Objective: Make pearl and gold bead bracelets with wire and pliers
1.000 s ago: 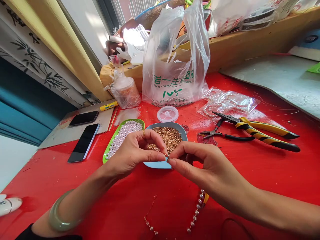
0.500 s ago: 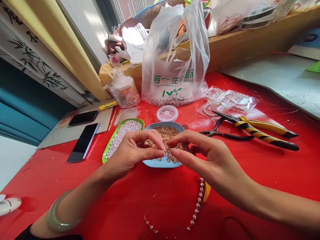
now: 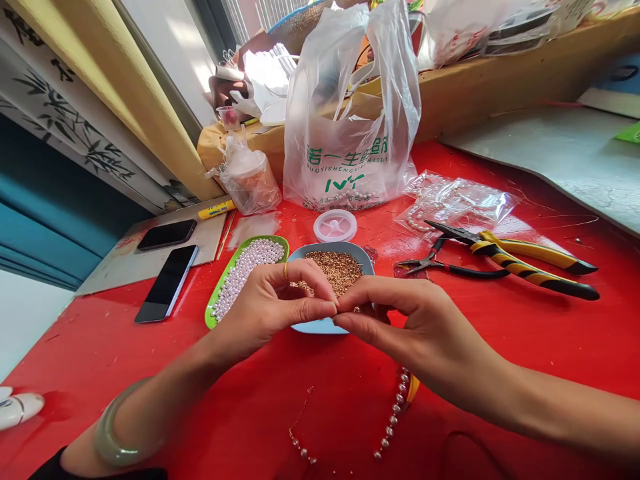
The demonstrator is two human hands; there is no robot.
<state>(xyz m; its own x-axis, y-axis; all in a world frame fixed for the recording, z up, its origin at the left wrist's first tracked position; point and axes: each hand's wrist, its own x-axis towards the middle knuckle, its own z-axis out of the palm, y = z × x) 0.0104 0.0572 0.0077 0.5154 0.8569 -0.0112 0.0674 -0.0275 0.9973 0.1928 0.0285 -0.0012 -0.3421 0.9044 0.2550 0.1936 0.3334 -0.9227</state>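
Observation:
My left hand (image 3: 277, 300) is closed in a pinch, thumb against forefinger, over the blue tray (image 3: 320, 326) of small gold beads (image 3: 336, 268). Its fingertips meet those of my right hand (image 3: 400, 317), which is also pinched. Whatever lies between the fingertips is too small to make out. One gold bead (image 3: 357, 309) shows in the gap between my right thumb and forefinger. Below my right hand lies a strand of pearl beads (image 3: 393, 421), its upper end hidden by the hand. A short beaded chain (image 3: 302, 448) rests to its left.
A green tray (image 3: 210, 308) of white pearl beads adjoins the blue one. Pliers (image 3: 543, 273) and smaller black-handled pliers (image 3: 470, 272) lie to the right. Behind stand a round plastic lid (image 3: 335, 227) and a plastic bag (image 3: 350, 133). Two phones (image 3: 167, 283) are at left.
The fingertips of both hands have come together, and my right hand has lowered slightly. The bit of clear, shiny material seen between them before is now hidden.

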